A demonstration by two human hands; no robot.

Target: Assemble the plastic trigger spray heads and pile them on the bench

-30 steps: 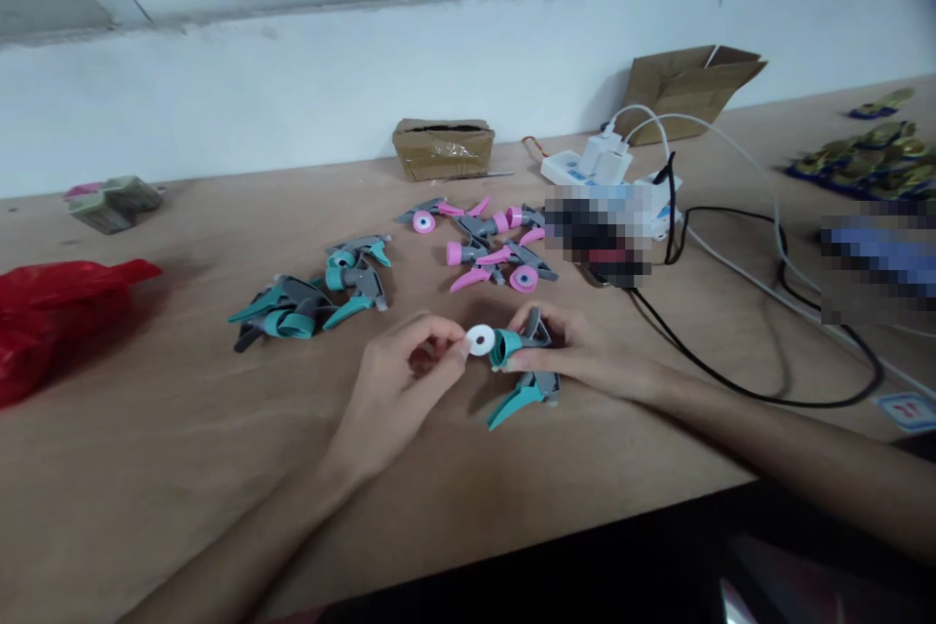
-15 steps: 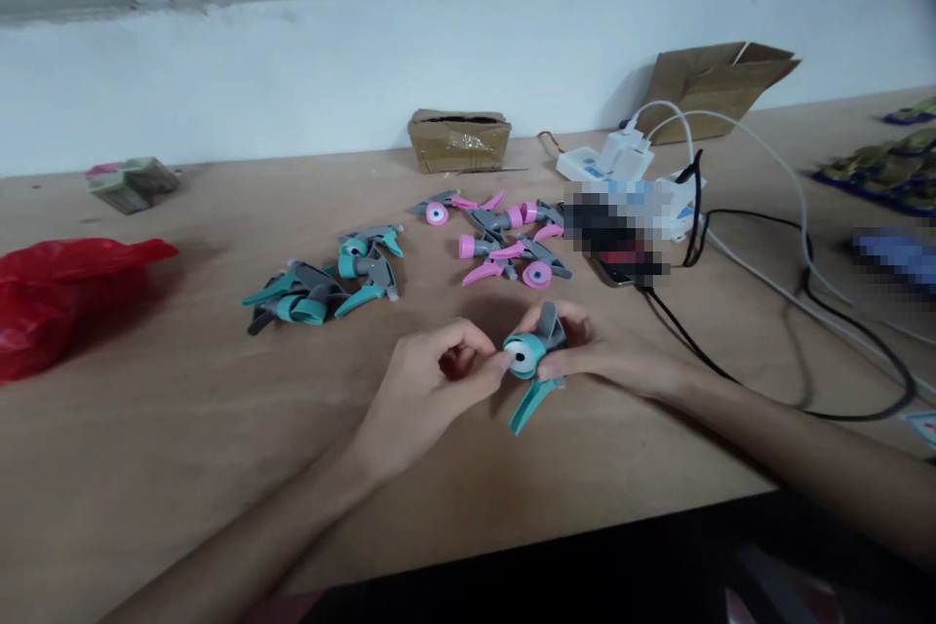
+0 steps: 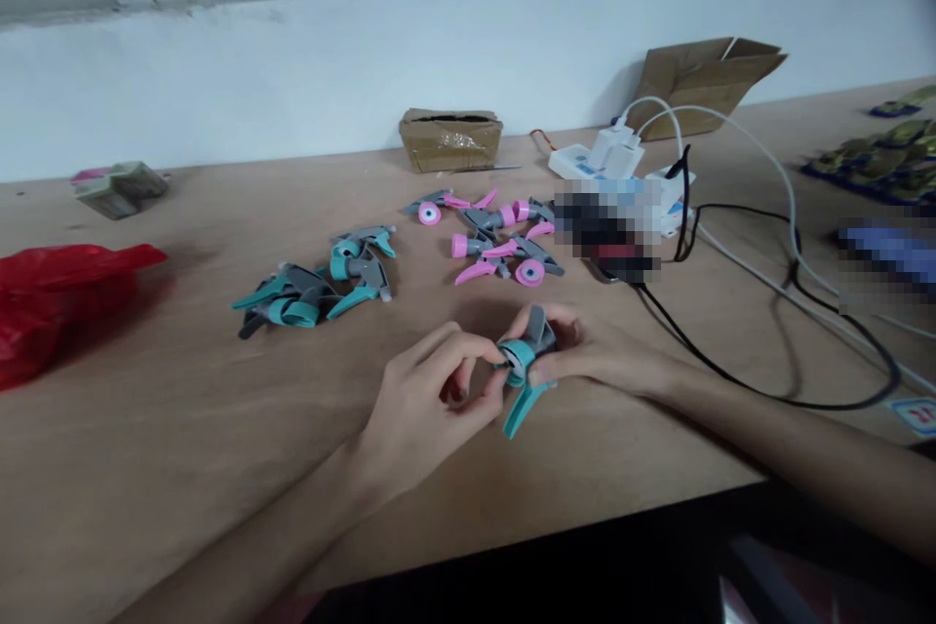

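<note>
A teal and grey trigger spray head [image 3: 519, 407] is held above the near part of the table. My right hand [image 3: 574, 351] is closed around its grey body, thumb at the front by the teal collar. With thumb and forefinger bent together, my left hand [image 3: 439, 390] grips at the open mouth of the collar, where a pale washer partly shows. The fingertips hide part of that mouth. Further back left lie several teal and grey spray heads [image 3: 358, 268]. Beyond my hands, several pink and grey spray heads [image 3: 504, 244] form a second loose group.
A red plastic bag [image 3: 65, 307] lies at the left, a small bundle [image 3: 121, 190] behind it. Cardboard boxes [image 3: 451, 141] stand by the wall. On the right are a power strip [image 3: 574, 163] with chargers, a blurred-out phone-like item, and a looping black cable [image 3: 731, 375].
My left fingertips have shifted over the collar's mouth, and the white washer, earlier facing me in full, is now mostly hidden. My right hand keeps its hold. The view has shifted slightly.
</note>
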